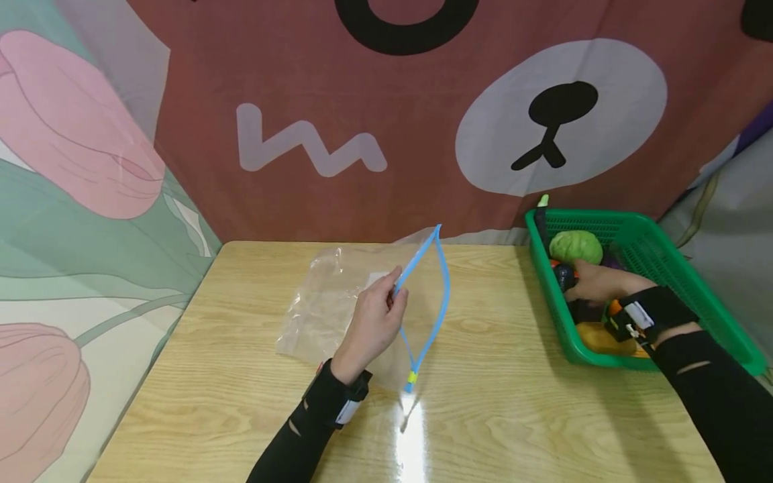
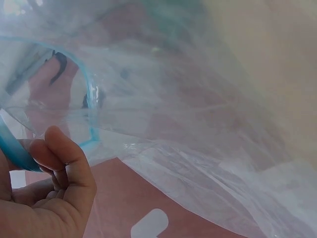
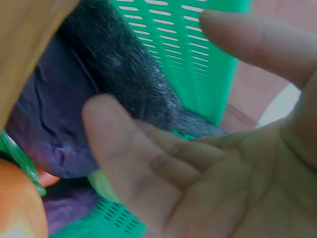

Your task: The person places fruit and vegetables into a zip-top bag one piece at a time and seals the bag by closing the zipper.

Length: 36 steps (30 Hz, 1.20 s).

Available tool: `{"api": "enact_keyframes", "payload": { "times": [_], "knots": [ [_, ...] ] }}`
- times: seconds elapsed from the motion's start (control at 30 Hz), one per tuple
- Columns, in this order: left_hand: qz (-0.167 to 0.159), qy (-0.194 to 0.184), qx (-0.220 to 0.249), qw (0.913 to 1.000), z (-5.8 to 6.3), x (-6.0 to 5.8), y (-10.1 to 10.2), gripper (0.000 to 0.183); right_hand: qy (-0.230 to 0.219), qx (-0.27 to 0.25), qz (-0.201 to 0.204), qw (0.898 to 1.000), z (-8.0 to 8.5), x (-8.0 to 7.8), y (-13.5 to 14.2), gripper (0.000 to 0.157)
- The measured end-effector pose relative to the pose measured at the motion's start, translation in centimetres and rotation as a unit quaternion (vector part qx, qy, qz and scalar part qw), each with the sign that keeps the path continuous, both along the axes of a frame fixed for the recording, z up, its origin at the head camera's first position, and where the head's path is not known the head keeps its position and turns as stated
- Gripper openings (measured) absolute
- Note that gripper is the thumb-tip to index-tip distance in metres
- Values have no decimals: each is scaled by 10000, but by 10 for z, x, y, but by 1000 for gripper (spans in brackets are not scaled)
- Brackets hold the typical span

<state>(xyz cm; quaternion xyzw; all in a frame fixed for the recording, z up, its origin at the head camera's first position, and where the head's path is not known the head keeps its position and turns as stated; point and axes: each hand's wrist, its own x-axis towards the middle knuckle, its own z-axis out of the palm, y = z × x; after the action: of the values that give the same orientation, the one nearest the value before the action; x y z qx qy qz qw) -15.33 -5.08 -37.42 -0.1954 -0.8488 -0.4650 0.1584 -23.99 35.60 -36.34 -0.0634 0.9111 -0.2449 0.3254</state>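
A clear plastic zip bag (image 1: 326, 288) with a blue zip edge lies partly on the table, its mouth spread apart. My left hand (image 1: 374, 322) pinches one side of that blue edge (image 2: 17, 148), and a yellow slider sits at the near end. Over at the right, my right hand (image 1: 598, 282) reaches into a green basket (image 1: 643, 238) of vegetables. Its thumb and fingers (image 3: 111, 129) are spread with nothing between them. Beside the fingertips are a dark purple vegetable (image 3: 54, 109) and a long, rough black one (image 3: 124, 69).
The basket also holds a green cabbage (image 1: 576, 246) and a yellow-orange vegetable (image 1: 604, 339). An orange round item (image 3: 20, 203) shows low in the right wrist view. The wooden table (image 1: 513, 416) meets a printed brown cloth (image 1: 417, 134) at the back.
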Motion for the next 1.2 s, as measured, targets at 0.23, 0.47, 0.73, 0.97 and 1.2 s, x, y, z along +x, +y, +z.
{"api": "enact_keyframes", "payload": {
  "times": [0.23, 0.47, 0.73, 0.97, 1.2],
  "knots": [
    [24, -2, -33, 10000, 1, 1, -1, 40, -646, -428, -89, 9970, 2, -7, -3, 85],
    [58, 73, -101, 9999, 1, 2, -2, 39, -1137, -736, -388, 9900, 2, -16, 2, 85],
    [104, 227, -141, 9996, 0, 3, -3, 39, -1045, -846, -351, 9903, -5, -18, 11, 70],
    [79, 221, -118, 9997, 1, 3, -2, 40, -681, -1161, -724, 9883, -6, -19, 8, 32],
    [79, 208, -160, 9996, 3, 4, -3, 39, -486, -1147, -542, 9907, 0, -12, 4, 81]
  ]
}}
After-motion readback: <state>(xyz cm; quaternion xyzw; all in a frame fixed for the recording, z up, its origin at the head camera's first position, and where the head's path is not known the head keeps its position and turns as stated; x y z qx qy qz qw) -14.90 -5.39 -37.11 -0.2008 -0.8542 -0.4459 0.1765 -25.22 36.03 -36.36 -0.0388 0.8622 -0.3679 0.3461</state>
